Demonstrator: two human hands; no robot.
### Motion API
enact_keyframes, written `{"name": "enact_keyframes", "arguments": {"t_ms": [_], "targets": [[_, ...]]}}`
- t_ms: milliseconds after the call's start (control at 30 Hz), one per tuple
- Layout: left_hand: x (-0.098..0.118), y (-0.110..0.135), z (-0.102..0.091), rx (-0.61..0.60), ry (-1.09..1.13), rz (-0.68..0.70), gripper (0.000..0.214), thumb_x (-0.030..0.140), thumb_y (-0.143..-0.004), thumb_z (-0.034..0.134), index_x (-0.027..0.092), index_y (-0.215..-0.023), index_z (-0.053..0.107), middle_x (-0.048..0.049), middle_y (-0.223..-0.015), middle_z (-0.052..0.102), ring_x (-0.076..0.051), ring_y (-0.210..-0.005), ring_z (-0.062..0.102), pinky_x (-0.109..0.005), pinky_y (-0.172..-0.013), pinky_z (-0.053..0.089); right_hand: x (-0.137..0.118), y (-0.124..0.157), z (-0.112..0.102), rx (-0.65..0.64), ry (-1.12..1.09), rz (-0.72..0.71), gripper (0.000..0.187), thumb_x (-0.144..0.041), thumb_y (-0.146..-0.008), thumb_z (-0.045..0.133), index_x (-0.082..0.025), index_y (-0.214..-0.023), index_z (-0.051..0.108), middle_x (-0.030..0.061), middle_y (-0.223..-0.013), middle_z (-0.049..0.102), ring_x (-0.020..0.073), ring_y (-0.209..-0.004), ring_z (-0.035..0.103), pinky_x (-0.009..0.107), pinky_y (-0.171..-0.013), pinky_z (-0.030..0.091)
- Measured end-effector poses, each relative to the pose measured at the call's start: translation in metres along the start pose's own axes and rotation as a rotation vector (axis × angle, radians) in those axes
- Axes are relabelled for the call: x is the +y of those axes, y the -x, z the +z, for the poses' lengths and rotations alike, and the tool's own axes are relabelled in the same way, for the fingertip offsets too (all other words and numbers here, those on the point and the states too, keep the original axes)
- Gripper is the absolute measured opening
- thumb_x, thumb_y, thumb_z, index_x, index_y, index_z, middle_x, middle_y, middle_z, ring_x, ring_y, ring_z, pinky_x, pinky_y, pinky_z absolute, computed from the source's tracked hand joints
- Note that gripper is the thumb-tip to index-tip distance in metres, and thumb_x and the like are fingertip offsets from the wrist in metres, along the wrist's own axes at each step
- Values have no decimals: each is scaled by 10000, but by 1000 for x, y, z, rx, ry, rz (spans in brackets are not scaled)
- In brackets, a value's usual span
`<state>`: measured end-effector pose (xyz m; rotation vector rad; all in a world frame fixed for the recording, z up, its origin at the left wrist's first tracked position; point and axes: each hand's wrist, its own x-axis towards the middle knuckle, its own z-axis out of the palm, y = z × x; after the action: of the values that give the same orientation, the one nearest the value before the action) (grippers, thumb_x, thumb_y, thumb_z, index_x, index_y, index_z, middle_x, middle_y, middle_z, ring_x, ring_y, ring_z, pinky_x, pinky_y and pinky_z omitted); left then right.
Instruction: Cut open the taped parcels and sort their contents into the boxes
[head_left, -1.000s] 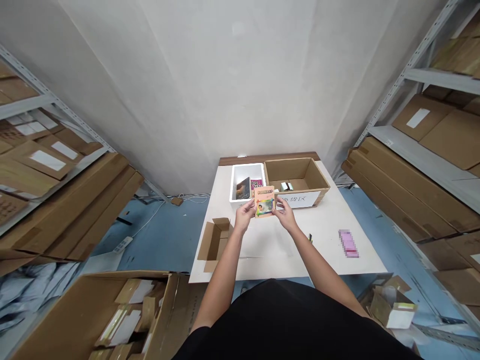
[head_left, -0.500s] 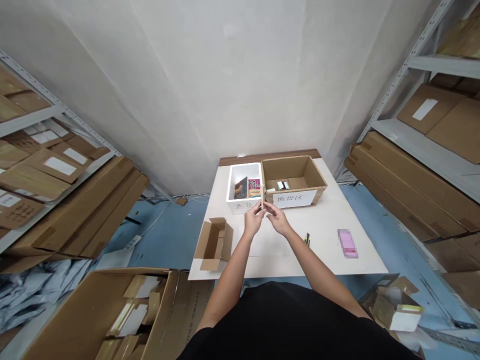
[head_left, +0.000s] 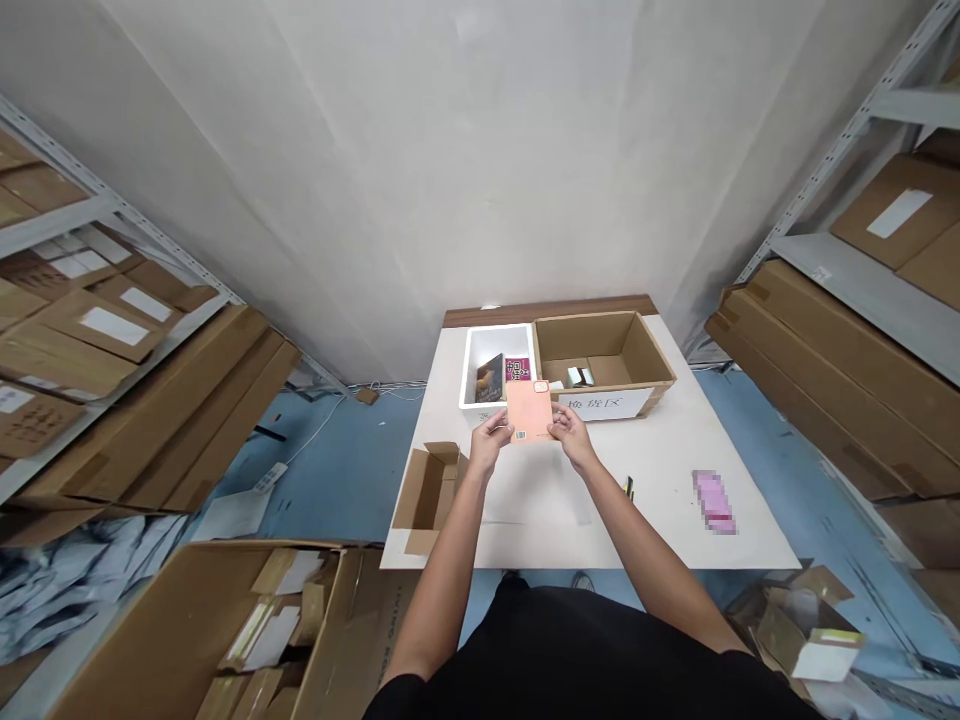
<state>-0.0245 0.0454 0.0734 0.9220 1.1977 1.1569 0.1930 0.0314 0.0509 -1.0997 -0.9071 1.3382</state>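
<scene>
Both hands hold a thin orange book [head_left: 530, 410] above the white table [head_left: 660, 470]. Its plain back cover with a small barcode faces me. My left hand [head_left: 490, 444] grips its left edge and my right hand [head_left: 571, 433] grips its right edge. Just behind the book stands a white box [head_left: 474, 352] with two books upright in it. To its right is an open cardboard box [head_left: 637, 345] with a white label on its front and small items inside.
A small open carton [head_left: 429, 488] sits at the table's left edge. A pen [head_left: 629, 487] and a blurred pink item [head_left: 713, 501] lie to the right. A big cardboard box [head_left: 150, 620] of flat packages is on the floor at left. Shelves of cartons line both sides.
The book has been turned over: its picture cover faced me a second ago, it was edge-on half a second ago, and the back cover faces me now. Both hands kept hold.
</scene>
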Motion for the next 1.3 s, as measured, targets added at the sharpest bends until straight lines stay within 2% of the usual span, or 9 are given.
{"name": "enact_keyframes", "arguments": {"t_ms": [133, 300, 400, 500, 633, 733, 1000, 1167, 1300], "targets": [[8, -44, -22, -41, -19, -9, 698, 442, -654, 961, 202, -1288, 795, -77, -1060, 748, -205, -935, 711, -384, -870, 608, 5, -38, 24, 25, 35, 12, 693, -397, -695, 797, -249, -1355, 645, 44, -1006, 748, 231, -903, 717, 392, -853, 577], [28, -127, -31, -100, -20, 10, 669, 345, -714, 929, 191, -1341, 755, -96, -1115, 770, -258, -1056, 725, -454, -979, 594, 2, -112, 50, 84, 122, -17, 765, -387, -674, 755, -244, -1413, 615, 48, -1041, 738, 240, -960, 705, 406, -894, 579], [32, -167, -35, -51, -99, 10, 706, 250, -724, 925, 217, -1396, 711, -130, -1309, 742, -298, -1272, 667, -449, -1097, 534, 4, -144, 52, 184, 229, -9, 810, -375, -685, 741, -267, -1472, 581, 80, -1194, 724, 257, -1077, 688, 431, -965, 568], [24, -184, -50, -16, -131, 22, 660, 244, -796, 875, 224, -1426, 677, -144, -1413, 695, -291, -1349, 632, -441, -1153, 492, 13, -148, 44, 278, 266, 30, 799, -395, -711, 733, -261, -1483, 575, 115, -1309, 696, 271, -1145, 674, 427, -973, 567], [2, -175, -73, -19, -132, -2, 507, 246, -857, 819, 204, -1351, 710, -149, -1343, 725, -273, -1297, 665, -430, -1147, 499, 32, -123, 35, 324, 217, 88, 790, -425, -706, 738, -237, -1458, 587, 127, -1278, 718, 269, -1086, 687, 402, -880, 584], [-13, -158, -79, -28, -125, -67, 504, 283, -873, 811, 208, -1359, 702, -154, -1341, 722, -270, -1269, 676, -419, -1096, 530, 48, -100, 32, 334, 191, 136, 775, -430, -696, 749, -255, -1436, 602, 109, -1255, 732, 261, -1070, 690, 388, -843, 582], [-59, -100, -58, -37, -184, -208, 573, 335, -871, 790, 228, -1421, 672, -150, -1405, 684, -252, -1237, 670, -350, -953, 560, 80, -46, 0, 259, 236, 214, 720, -400, -735, 748, -313, -1436, 613, 88, -1329, 722, 239, -1071, 686, 401, -883, 574], [-118, -61, -44, -1, -324, -306, 598, 375, -844, 805, 233, -1410, 672, -157, -1458, 647, -266, -1229, 676, -382, -993, 543, 112, -10, -45, 227, 333, 255, 672, -385, -770, 725, -296, -1432, 647, 98, -1418, 668, 264, -1128, 682, 458, -1010, 551], [-180, -23, -51, 78, -572, -406, 665, 370, -772, 849, 227, -1395, 666, -168, -1534, 596, -325, -1347, 614, -441, -1138, 454, 158, 23, -89, 201, 526, 351, 606, -343, -764, 716, -308, -1368, 698, 74, -1520, 601, 320, -1355, 585, 526, -1179, 449]]}}
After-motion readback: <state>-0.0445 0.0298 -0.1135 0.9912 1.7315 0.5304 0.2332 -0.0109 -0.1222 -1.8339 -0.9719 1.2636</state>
